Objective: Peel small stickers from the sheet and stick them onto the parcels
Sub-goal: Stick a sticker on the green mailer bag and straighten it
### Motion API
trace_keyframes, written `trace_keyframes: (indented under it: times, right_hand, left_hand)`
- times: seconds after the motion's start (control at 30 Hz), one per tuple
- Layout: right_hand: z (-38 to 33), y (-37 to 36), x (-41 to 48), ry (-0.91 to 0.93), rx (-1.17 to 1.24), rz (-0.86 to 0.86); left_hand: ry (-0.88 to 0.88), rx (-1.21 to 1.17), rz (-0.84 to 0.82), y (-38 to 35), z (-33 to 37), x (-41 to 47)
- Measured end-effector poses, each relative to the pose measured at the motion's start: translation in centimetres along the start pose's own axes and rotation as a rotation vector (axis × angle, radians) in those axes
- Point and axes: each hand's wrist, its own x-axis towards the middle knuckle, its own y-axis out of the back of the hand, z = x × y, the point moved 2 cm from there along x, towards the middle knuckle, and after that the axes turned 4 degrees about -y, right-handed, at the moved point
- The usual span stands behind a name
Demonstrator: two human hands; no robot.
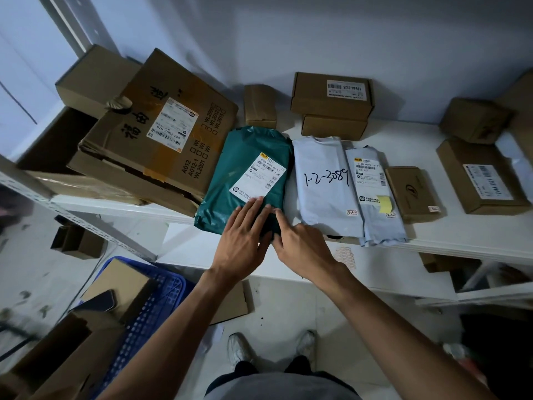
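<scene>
A white shelf (450,235) under a dim wall carries the parcels. At its centre lies a green bag (248,180); the left hand (242,241) lies flat on it, fingers together, and the right hand (300,246), fingers loosely spread, presses a small sticker (276,210) at the bag's 5 o'clock corner. Toward 3 o'clock, the white bag (323,180), grey bag (377,203) and flat box (412,192) already bear stickers. The sheet (344,256) lies just below. The boxes behind appear unlabelled, so probably half remains.

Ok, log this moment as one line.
step: pressing small sticker onto green parcel | left hand: flat on parcel | right hand: fingers at sticker | sticker sheet: on lower shelf
</scene>
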Motion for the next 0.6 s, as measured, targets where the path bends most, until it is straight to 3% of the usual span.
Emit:
trace_keyframes:
  times: [0.6]
  right_hand:
    - [0.3, 0.6, -1.0, -0.043, 0.152, -0.119]
  left_hand:
    - [0.0, 0.012, -0.003, 0.0, 0.2, -0.4]
